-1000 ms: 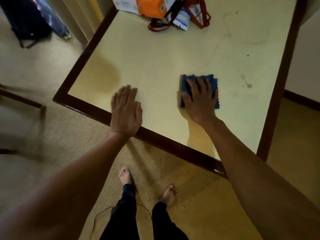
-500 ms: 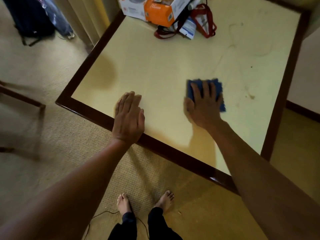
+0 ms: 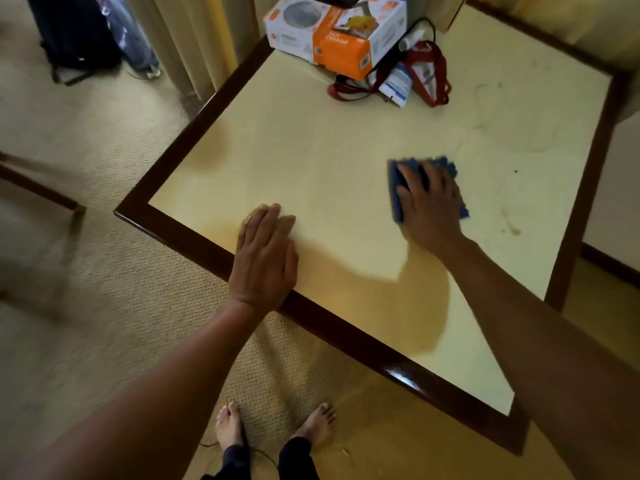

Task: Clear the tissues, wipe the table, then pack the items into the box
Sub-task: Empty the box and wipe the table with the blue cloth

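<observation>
The blue cloth (image 3: 395,197) lies flat on the table (image 3: 311,161) under the right hand (image 3: 431,206), whose straight fingers (image 3: 404,173) press it down; the left hand (image 3: 265,261), flat and holding nothing, braces on the near edge. Good wiping probably means even palm pressure and strokes toward the brown stain (image 3: 513,231) to the right of the wiping hand. Beyond that hand, the orange-and-white box (image 3: 332,32) and red straps (image 3: 431,76) would block long strokes.
</observation>
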{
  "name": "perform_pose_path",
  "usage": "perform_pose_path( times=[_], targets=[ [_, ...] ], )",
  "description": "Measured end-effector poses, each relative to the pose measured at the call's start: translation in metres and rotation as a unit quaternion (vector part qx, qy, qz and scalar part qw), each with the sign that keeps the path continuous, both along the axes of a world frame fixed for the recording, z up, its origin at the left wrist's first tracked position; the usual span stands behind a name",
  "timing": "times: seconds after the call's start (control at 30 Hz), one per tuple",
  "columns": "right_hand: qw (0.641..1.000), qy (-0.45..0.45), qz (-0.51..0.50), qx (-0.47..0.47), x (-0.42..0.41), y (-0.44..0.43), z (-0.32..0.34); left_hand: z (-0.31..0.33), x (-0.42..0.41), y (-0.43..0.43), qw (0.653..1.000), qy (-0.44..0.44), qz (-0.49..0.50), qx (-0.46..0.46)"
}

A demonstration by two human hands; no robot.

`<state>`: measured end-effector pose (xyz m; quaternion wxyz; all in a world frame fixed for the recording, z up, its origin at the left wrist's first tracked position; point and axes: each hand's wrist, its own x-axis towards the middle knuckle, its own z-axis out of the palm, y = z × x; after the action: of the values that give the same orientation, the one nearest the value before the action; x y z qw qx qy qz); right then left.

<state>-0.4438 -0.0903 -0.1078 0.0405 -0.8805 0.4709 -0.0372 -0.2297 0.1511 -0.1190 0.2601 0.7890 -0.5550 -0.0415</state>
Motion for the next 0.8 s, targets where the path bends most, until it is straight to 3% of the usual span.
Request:
perform_pose_path(
  times=[0.07, 0.13, 0.27, 0.37, 0.5, 0.63, 0.73, 0.8],
  targets=[
    [1.0, 0.004, -0.018, -0.014, 0.043, 0.008, -0.006, -0.001, 0.0, 0.001, 1.0, -0.002, 0.001, -0.01],
    [0.999, 0.02, 0.04, -0.015, 0.055, 0.055, -0.007, 0.0, -0.001, 0.002, 1.0, -0.003, 0.002, -0.017],
    [0.99, 0.044, 0.136, 0.018, -0.008, 0.108, -0.001, 0.001, -0.001, 0.0, 1.0, 0.008, 0.001, -0.008],
    [0.998, 0.054, 0.023, 0.016, -0.021, 0.041, 0.002, 0.0, -0.001, 0.0, 1.0, 0.01, 0.007, -0.005],
    [0.989, -0.042, -0.116, 0.086, 0.047, -0.045, 0.014, -0.004, 0.0, 0.0, 1.0, 0.013, 0.005, -0.015],
    [0.997, 0.01, 0.046, 0.061, 0.1, 0.008, 0.005, -0.004, -0.001, 0.0, 1.0, 0.006, 0.006, -0.018],
    [0.984, 0.038, 0.17, 0.048, 0.041, 0.092, 0.003, -0.001, -0.002, 0.001, 1.0, 0.008, 0.006, -0.012],
    [0.982, 0.048, 0.179, 0.038, -0.015, 0.109, 0.003, -0.001, -0.002, 0.0, 1.0, 0.011, 0.007, -0.01]
  ],
)
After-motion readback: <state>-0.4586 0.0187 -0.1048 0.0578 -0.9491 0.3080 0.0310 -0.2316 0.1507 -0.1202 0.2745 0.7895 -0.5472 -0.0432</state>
